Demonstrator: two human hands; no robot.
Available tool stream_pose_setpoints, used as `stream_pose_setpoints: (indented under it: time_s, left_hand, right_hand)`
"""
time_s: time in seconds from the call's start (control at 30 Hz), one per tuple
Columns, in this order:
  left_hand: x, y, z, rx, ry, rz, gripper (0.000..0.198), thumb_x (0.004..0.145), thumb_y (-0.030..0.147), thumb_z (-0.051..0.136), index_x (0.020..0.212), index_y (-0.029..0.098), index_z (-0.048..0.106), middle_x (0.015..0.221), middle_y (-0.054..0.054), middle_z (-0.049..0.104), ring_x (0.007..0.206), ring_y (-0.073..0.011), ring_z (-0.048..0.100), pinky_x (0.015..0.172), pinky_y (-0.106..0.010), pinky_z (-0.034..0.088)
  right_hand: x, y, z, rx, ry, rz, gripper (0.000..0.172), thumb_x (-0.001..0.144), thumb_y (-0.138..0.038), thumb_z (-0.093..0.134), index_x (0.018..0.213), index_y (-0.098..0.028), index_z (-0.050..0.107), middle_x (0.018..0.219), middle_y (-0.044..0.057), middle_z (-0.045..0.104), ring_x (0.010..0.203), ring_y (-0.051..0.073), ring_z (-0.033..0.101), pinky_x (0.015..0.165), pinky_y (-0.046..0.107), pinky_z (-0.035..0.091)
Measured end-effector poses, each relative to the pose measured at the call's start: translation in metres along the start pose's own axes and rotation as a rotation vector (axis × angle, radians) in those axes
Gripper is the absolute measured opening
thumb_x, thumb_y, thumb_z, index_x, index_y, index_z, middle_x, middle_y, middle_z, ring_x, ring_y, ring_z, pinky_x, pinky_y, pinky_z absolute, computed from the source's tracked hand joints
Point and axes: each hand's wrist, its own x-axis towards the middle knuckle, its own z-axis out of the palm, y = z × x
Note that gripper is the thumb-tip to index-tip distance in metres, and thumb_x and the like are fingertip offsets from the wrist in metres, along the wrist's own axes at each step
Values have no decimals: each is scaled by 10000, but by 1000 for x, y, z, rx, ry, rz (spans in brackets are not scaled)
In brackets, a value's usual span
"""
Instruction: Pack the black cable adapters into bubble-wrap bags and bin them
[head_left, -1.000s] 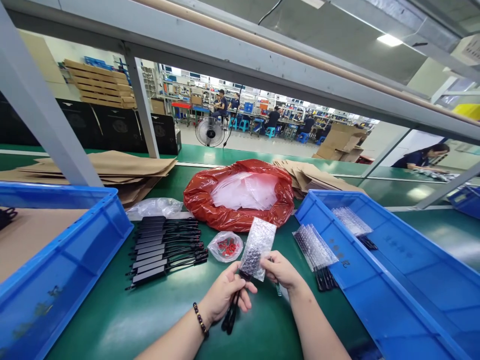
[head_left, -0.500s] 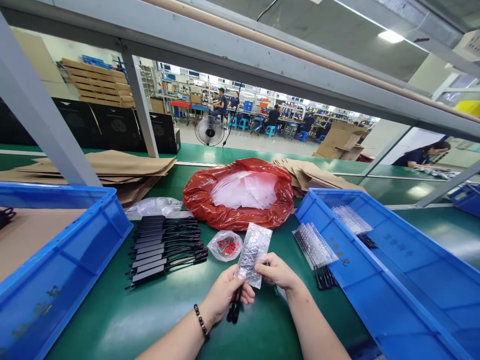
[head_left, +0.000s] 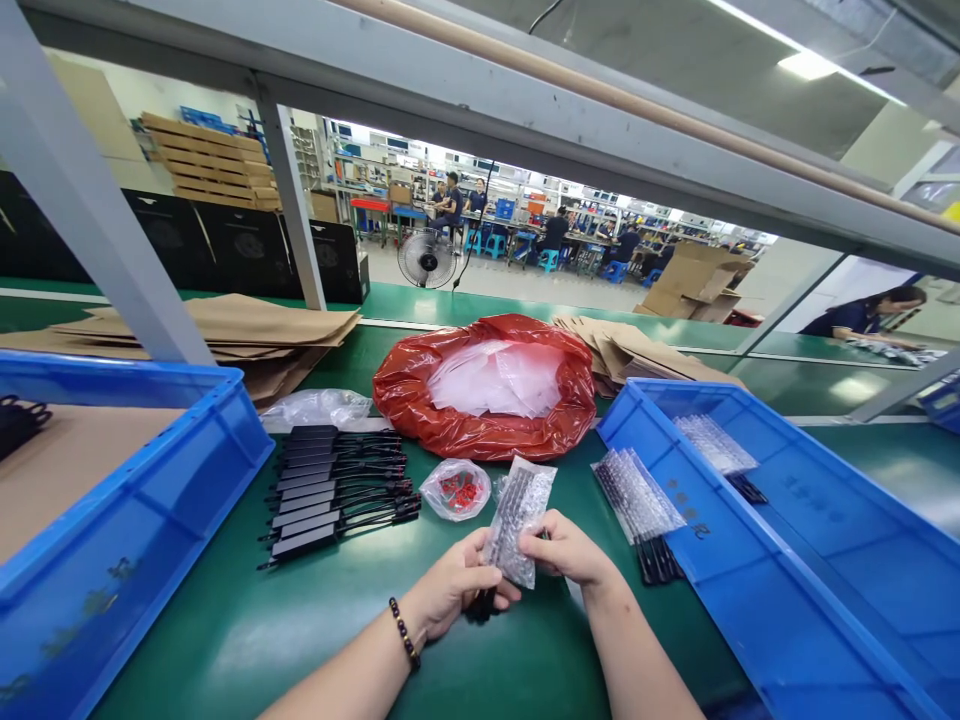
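Observation:
A clear bubble-wrap bag (head_left: pixel 523 500) with a dark, slim device inside is held between both hands over the green bench, tilted to the right. My left hand (head_left: pixel 459 585), with a beaded bracelet at the wrist, is closed around its lower left side. Black cable ends (head_left: pixel 482 603) stick out below those fingers. My right hand (head_left: pixel 568 548) pinches the lower right edge of the bag; something dark and thin shows at its fingers, too small to name. To the left lies a row of slim black devices with cables (head_left: pixel 307 522).
A small bag of red parts (head_left: pixel 459 491) lies beyond my hands, before a red plastic bag (head_left: pixel 405 400) full of white pouches. Bubble-wrapped devices (head_left: pixel 639 500) lean against the right blue bin (head_left: pixel 750 545). Another blue bin (head_left: pixel 150 500) stands left. Cardboard sheets (head_left: pixel 277 325) lie behind.
The bag has tilted further right, and less of the cable shows below my left hand. Both hands keep their hold. The whole view has shifted slightly.

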Motion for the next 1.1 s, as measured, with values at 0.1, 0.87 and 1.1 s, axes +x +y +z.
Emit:
stream_pose_setpoints:
  time_s: [0.1, 0.87, 1.1]
  left_hand:
    - [1, 2, 3, -17, 65, 42, 411, 596, 290, 750, 940, 131, 592, 789, -60, 650, 670, -147, 605, 622, -246, 447]
    - [6, -1, -2, -19, 256, 126, 350, 515, 219, 779, 814, 100, 643, 701, -42, 656, 654, -145, 569, 663, -263, 423]
    - [4, 0, -4, 26, 173, 110, 422, 544, 236, 771, 910, 145, 583, 782, -27, 644, 717, -146, 595, 677, -260, 438]
  right_hand:
    - [1, -1, 3, -44, -115, -36, 346, 701, -461, 645, 619, -126, 611, 576, -10, 521, 543, 100, 445, 563, 231, 372]
    - [17, 8, 32, -320, 233, -153, 348, 792, -468, 516, 665, -145, 543, 611, -20, 483, 574, 105, 403, 542, 215, 336]
    - [3, -14, 24, -684, 286, -175, 367, 862, -360, 384, 563, -162, 462, 578, -14, 497, 563, 107, 421, 536, 215, 308]
